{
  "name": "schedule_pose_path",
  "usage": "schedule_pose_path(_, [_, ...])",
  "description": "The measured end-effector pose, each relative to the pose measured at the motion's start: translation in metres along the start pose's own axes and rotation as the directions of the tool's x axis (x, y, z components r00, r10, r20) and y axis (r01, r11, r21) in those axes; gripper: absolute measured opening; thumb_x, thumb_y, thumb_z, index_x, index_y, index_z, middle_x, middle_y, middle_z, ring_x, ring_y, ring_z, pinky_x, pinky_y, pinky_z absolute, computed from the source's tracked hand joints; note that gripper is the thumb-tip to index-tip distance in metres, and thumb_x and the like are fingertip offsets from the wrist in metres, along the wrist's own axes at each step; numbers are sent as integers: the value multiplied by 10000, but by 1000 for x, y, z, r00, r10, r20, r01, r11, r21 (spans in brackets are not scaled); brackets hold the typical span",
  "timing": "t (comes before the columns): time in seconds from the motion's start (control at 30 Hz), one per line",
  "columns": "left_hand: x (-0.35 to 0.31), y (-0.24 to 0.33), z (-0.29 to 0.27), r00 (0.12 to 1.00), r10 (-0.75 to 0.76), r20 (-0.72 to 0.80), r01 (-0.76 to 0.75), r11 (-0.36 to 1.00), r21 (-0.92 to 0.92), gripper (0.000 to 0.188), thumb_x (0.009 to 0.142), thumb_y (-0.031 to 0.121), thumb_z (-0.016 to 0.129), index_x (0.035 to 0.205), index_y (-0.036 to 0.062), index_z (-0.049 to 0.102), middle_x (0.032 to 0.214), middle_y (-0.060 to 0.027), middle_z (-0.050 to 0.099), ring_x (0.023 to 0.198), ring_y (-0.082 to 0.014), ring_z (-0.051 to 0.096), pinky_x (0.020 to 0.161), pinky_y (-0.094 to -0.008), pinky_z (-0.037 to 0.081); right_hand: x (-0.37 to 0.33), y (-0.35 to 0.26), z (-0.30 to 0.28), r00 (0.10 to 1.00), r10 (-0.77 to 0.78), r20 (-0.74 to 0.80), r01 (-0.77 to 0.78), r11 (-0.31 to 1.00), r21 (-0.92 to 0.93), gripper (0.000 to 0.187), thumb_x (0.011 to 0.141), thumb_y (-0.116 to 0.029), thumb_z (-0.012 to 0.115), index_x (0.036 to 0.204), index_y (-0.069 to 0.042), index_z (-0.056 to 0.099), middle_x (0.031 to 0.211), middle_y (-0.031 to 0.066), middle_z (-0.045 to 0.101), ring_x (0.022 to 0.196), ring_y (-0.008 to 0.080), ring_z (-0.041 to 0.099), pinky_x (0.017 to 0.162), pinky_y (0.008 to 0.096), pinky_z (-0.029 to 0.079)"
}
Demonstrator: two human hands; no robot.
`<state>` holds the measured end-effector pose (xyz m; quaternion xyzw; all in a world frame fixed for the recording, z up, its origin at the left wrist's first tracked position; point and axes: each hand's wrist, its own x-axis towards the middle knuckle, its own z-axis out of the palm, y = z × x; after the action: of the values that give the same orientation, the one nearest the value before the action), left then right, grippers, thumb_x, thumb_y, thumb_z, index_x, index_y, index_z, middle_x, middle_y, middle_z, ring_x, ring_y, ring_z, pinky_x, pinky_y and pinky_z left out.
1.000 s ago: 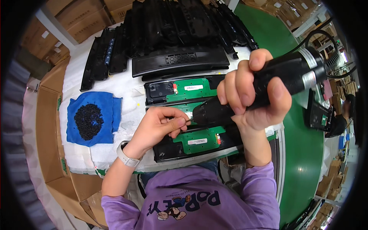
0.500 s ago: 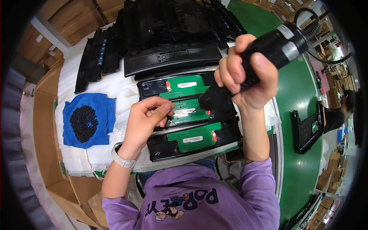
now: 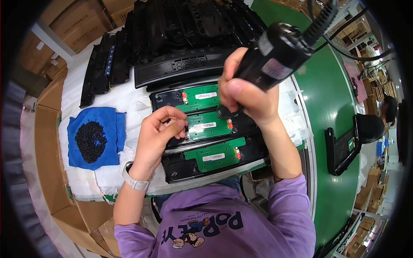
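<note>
While the right hand (image 3: 247,92) grips a black powered screwdriver (image 3: 277,56) upright near frame centre, its tip comes down on the middle of three black housings (image 3: 215,129), each carrying a green circuit board. Fingers wrapped fully round the tool body; a coiled cable (image 3: 320,19) runs off it to the upper right.

Left hand (image 3: 161,133), centre-left: fingers curled, fingertips pinched together over the left end of the middle board (image 3: 211,125). It appears to hold something small there, probably a screw, but the item is too small to confirm. White watch (image 3: 135,180) on that wrist.

Progress, as judged from this view: boards are seated in all three housings, upper (image 3: 200,95), middle, and lower (image 3: 217,154). Work is on the middle unit. Whether screws already sit in the upper or lower board cannot be told; the heads are not resolvable. A stack of further black housings (image 3: 185,30) fills the upper centre, with more lying at upper left (image 3: 101,64), so a good deal of stock looks to be waiting.

Containers: no bin as such. A folded blue cloth (image 3: 92,137) at left on the white-covered surface (image 3: 129,101) serves as one, holding a heap of small dark screws (image 3: 90,139), plentiful. Cardboard boxes (image 3: 47,129) line the left edge; contents not visible.

Right of frame: green conveyor belt (image 3: 331,112) with one black housing (image 3: 342,148) lying on it, well apart from the hands.
</note>
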<state>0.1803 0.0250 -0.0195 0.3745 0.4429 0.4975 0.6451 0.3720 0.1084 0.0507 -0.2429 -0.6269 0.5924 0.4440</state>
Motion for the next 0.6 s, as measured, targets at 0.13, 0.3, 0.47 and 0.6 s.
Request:
schedule_pose_path(0.13, [1,2,1,1000,-9,18,9,1000,-18,113,841,50,575,941,-2,583,803,-41,618,676,-69,559,612,-187,421,3,-2,5,998,46,38,-47,999,12,261,720,-163,652,809,-18,454,549,56,496,420,110,457,393,215,359])
schedule_pose_path(0.3, [1,2,3,999,-42,28,43,998,-43,148,862,54,550,988,-17,584,804,-49,618,670,-80,561,614,-195,430,-4,0,10,999,-35,-4,35,999,-35,240,732,-144,638,824,-10,462,551,52,499,418,105,455,398,215,366])
schedule_pose_path(0.47, [-1,1,4,1000,13,-3,-13,1000,4,173,873,72,554,1001,-31,608,807,-75,637,655,-91,575,621,-204,460,-4,-3,4,997,-81,7,81,997,-15,246,751,-150,636,851,0,467,551,35,492,406,108,440,392,223,363])
schedule_pose_path(0.6, [-5,6,11,1000,28,8,-28,998,56,167,856,49,575,989,-42,619,829,-97,650,684,-108,606,644,-210,488,-2,-2,-4,949,-314,-38,284,790,543,258,827,-213,527,978,-13,464,548,53,465,404,140,428,431,288,382])
